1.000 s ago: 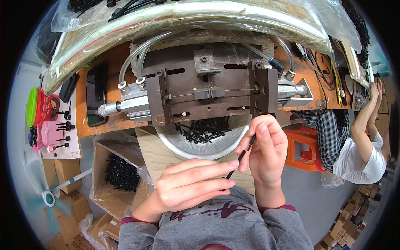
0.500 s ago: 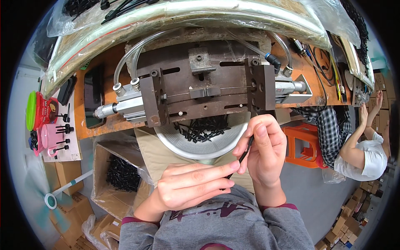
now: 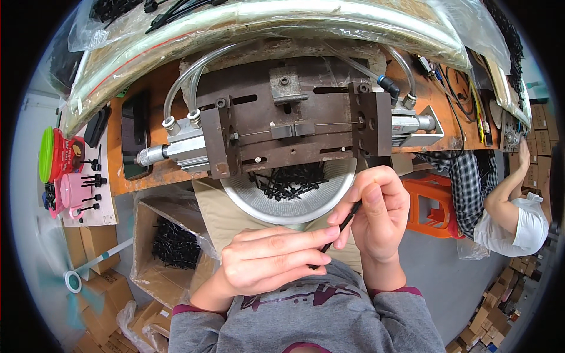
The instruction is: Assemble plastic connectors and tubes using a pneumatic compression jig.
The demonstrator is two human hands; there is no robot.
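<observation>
Above my lap, both hands hold a thin black plastic rod (image 3: 348, 222) that slants between them. My right hand (image 3: 379, 215) pinches its upper end between thumb and fingers. My left hand (image 3: 271, 259) lies across with its fingers pressed together around the lower part, which they partly hide. Just beyond, a white perforated basket (image 3: 253, 209) holds many short black pieces (image 3: 291, 181). Over its far rim stands a dark metal fixture (image 3: 259, 115) with a small metal block (image 3: 292, 130) at its middle and a pneumatic cylinder (image 3: 188, 150) on either side.
A cardboard box (image 3: 147, 259) of black parts stands at left, by a fan (image 3: 72, 281). A phone (image 3: 135, 129) and a pink cup (image 3: 72, 189) lie left of the fixture. An orange stool (image 3: 426, 203) and another person (image 3: 518, 217) are at right.
The view has shifted slightly. My hands keep nearly the same hold on the black rod. At right, the other person's raised hands have moved lower.
</observation>
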